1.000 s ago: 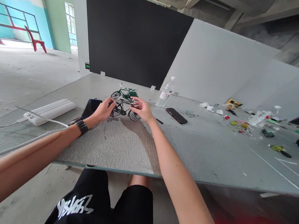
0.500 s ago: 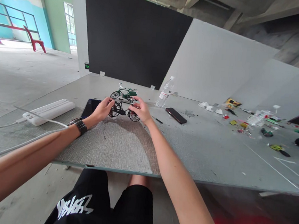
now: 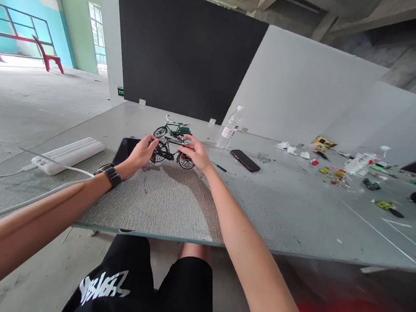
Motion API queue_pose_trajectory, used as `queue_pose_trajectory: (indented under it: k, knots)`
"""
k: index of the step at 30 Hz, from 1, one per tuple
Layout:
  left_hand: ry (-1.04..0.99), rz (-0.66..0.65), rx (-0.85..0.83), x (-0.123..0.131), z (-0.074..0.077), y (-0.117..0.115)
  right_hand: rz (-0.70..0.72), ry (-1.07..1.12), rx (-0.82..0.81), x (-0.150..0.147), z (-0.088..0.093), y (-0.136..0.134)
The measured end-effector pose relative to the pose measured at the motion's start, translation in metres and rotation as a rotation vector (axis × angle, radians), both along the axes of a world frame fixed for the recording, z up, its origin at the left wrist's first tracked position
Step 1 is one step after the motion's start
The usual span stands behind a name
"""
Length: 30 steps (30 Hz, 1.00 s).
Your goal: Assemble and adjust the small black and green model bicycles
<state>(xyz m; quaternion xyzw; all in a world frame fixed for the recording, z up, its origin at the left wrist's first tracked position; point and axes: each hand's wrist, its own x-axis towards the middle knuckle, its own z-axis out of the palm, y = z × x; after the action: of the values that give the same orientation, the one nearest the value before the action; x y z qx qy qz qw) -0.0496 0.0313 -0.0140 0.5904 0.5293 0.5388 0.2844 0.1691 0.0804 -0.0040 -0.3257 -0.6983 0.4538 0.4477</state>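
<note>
A small black model bicycle (image 3: 170, 155) stands upright on the grey table between my two hands. My left hand (image 3: 143, 151) is closed at its rear, left-hand end, fingers over part of that wheel. At the other end my right hand (image 3: 197, 154) pinches the front near the handlebar, above the right wheel; the fingertips hide what exactly they grip. Just behind stands a second model bicycle (image 3: 174, 129), green with a green box at its right end, touched by neither hand as far as I can see.
A white power bank (image 3: 68, 155) with a cable lies left, beside a dark phone (image 3: 124, 149) partly behind my left wrist. A water bottle (image 3: 230, 129), another phone (image 3: 245, 160) and a thin black stick (image 3: 221, 168) are right. Several small parts (image 3: 333, 173) lie scattered far right.
Almost nothing differs. Both hands keep their places on the black model bicycle, with only a very slight shift of the fingers.
</note>
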Motion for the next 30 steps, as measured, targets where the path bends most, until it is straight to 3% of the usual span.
queue_pose_trajectory:
  k: [10, 30]
  knots:
    - [0.019, 0.014, 0.008, 0.0002, 0.0007, -0.0022, 0.045, -0.026, 0.029, 0.0008, 0.0013, 0.0]
    - [0.065, 0.015, 0.06, 0.0002, -0.0007, -0.001, -0.004, -0.001, 0.043, -0.0022, 0.0012, -0.0004]
